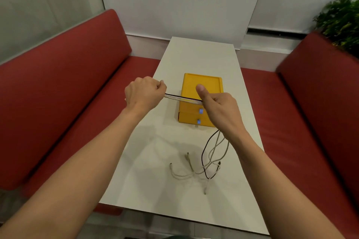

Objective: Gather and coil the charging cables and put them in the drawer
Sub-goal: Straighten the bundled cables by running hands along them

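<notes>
A bundle of charging cables (pixel 183 98), white ones and a black one, is stretched taut between my two fists above the table. My left hand (pixel 144 92) is shut on one end of the bundle. My right hand (pixel 217 105) is shut on the other, thumb up. From under my right hand the loose cable tails (pixel 210 158) hang down and lie tangled on the table, plugs spread out. Behind the stretched bundle stands a yellow drawer box (pixel 202 83) with two small blue handles (pixel 199 116); both drawers look shut.
The narrow white table (pixel 202 54) runs away from me between two red padded benches (pixel 64 87). A green plant (pixel 342 19) stands at the far right. A white wall closes the far end.
</notes>
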Tool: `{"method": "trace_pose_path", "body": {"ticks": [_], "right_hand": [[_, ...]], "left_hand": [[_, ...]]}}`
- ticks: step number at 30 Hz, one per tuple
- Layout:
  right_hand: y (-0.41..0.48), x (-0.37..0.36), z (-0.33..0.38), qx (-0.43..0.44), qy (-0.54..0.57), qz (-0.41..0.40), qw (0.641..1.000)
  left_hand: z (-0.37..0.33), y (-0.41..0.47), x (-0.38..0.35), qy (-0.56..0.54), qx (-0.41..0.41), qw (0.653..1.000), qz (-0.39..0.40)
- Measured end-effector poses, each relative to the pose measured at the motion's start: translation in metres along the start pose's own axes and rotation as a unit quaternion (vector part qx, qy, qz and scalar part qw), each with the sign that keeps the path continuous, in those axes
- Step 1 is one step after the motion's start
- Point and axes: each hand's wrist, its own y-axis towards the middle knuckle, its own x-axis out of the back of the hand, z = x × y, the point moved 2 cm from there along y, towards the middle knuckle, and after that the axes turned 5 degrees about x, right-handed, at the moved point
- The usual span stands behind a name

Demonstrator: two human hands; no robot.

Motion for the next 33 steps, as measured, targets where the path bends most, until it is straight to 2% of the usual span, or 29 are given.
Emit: {"method": "trace_pose_path", "body": {"ticks": [2,4,6,9,14,19,22,25,28,33], "right_hand": [[0.011,0.003,-0.012,-0.025,-0.047,-0.057,0.997],[0.021,0.009,-0.029,-0.054,-0.063,-0.112,0.99],[0.028,0.013,-0.038,-0.067,-0.098,-0.152,0.981],[0.031,0.007,-0.038,-0.049,-0.151,-0.176,0.971],[0.025,-0.004,-0.03,-0.02,-0.215,-0.197,0.956],[0.031,-0.002,-0.02,0.011,-0.226,-0.216,0.95],[0.031,0.005,-0.024,0.007,-0.22,-0.19,0.957],[0.028,0.012,-0.035,0.006,-0.126,-0.136,0.983],[0.018,0.014,-0.033,0.003,-0.02,-0.073,0.997],[-0.008,0.019,-0.003,0.021,0.071,0.041,0.996]], "left_hand": [[-0.003,-0.005,0.002,-0.043,0.009,0.999,0.029],[-0.006,-0.021,0.005,-0.149,0.0,0.985,0.081],[-0.011,-0.042,0.007,-0.276,-0.015,0.951,0.138],[-0.015,-0.064,0.012,-0.382,-0.017,0.911,0.154],[-0.028,-0.091,0.031,-0.43,-0.047,0.892,0.131],[-0.046,-0.105,0.038,-0.454,-0.067,0.88,0.122],[-0.038,-0.093,0.034,-0.466,-0.029,0.877,0.11],[-0.01,-0.068,0.024,-0.41,0.006,0.909,0.071],[0.014,-0.046,0.015,-0.315,0.006,0.947,0.067],[0.026,-0.026,0.015,-0.268,-0.001,0.962,0.062]]}}
